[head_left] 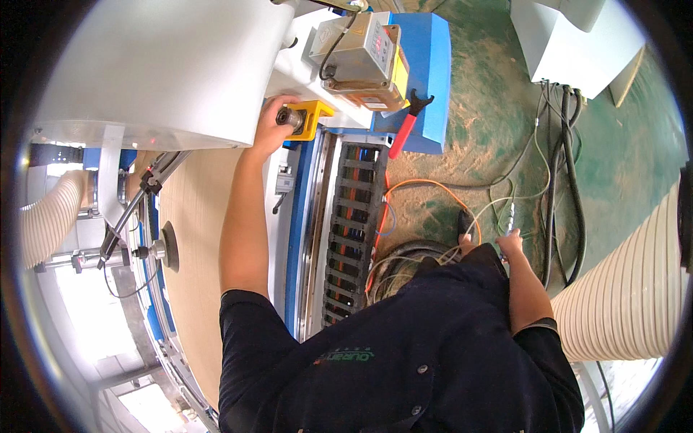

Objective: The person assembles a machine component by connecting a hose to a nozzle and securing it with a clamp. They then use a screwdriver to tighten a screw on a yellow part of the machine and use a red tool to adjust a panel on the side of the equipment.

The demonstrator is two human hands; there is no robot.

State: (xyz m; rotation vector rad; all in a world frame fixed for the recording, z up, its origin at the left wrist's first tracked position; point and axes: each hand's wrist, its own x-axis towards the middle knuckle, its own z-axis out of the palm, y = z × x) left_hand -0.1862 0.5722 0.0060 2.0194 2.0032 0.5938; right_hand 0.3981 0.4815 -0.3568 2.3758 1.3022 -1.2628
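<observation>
We grasp the dark metal cylinder (290,118) at the yellow bracket (313,120) with our left hand (271,128), beside the white machine housing (180,65), while our right hand (510,245), well apart over the green floor (613,144), is wrapped around a slim silver-tipped tool (512,215) whose exact kind we cannot tell.

We see a ribbed hose (624,292) (cream-coloured) at right, and black cables (553,216) across the green floor (610,162).
</observation>
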